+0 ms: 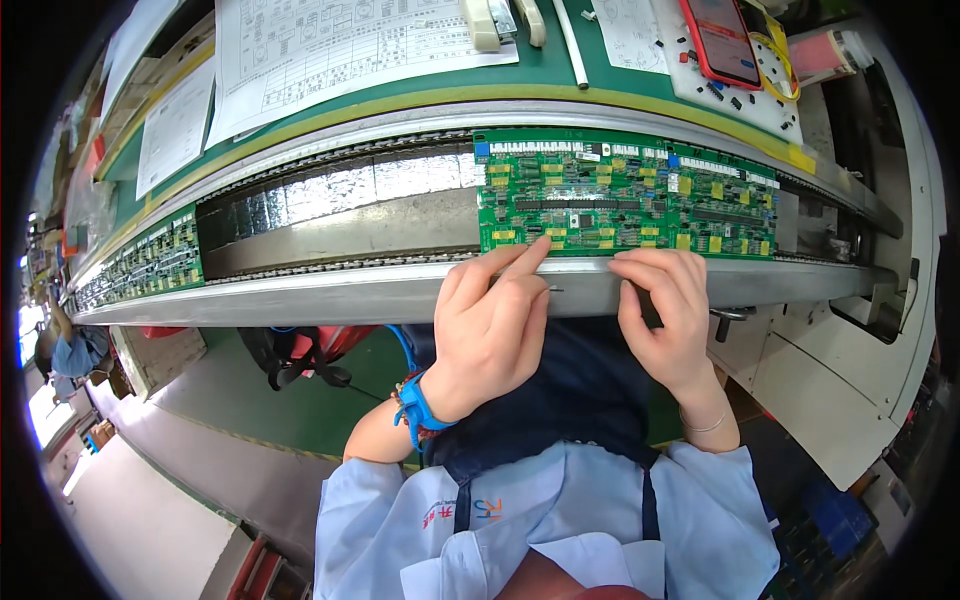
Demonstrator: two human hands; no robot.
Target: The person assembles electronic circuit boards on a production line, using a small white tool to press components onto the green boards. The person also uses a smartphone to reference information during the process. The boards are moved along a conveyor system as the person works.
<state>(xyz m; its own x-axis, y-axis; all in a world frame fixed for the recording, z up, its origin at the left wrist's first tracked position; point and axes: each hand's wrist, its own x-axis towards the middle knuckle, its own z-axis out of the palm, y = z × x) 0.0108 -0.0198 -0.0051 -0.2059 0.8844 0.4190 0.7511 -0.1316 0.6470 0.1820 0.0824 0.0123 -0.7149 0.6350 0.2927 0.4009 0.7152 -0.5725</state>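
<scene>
A green circuit board (600, 195) densely fitted with yellow, white, black and blue parts lies across the two rails of a conveyor in front of me. My left hand (490, 325), with a blue watch (412, 408) on its wrist, has its index finger stretched to the board's near edge; the other fingers bend loosely, and no held object shows. At the near rail (590, 287), my right hand (668, 310) rests its bent fingertips by the board's lower edge. Its thumb stands apart from the fingers, with nothing visible between them.
Farther left on the conveyor sits another green board (150, 265). Behind the far rail are printed sheets (350, 60), a red-framed phone (722, 45) and a white tray (690, 85) with small black parts. A white machine panel (830, 380) stands at the right.
</scene>
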